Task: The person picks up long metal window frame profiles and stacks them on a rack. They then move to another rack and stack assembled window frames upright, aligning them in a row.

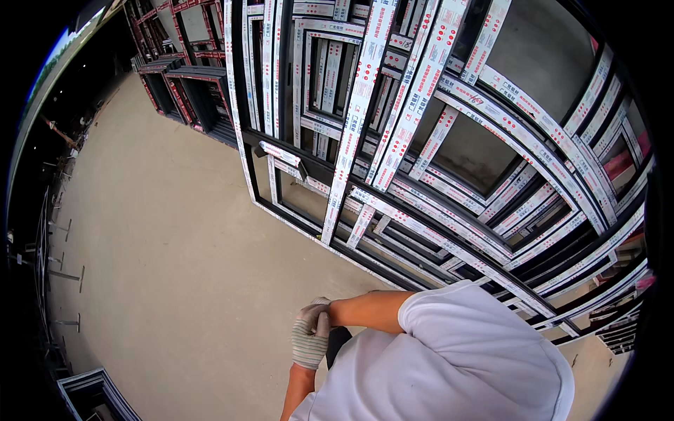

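My left hand (309, 342), in a pale knitted glove with a green-striped cuff, is raised in front of my body. Its fingers are bent closed against my right wrist. Whether they hold a glove edge or the wrist itself, I cannot tell. My right hand (319, 302) meets it from the right, its bare forearm stretched across below a white sleeve. Most of its fingers are hidden behind the left hand. Nearest to both hands, just beyond them, stands a large dark window frame (247, 168) covered in white protective film with red and blue print.
More film-wrapped frames (533, 126), some arched, lean in a dense stack at the right. Dark frames with red film (203, 98) stand at the far left of the stack. Concrete floor (168, 231) stretches left, toward a rack with metal arms (70, 275). Another frame (91, 386) sits lower left.
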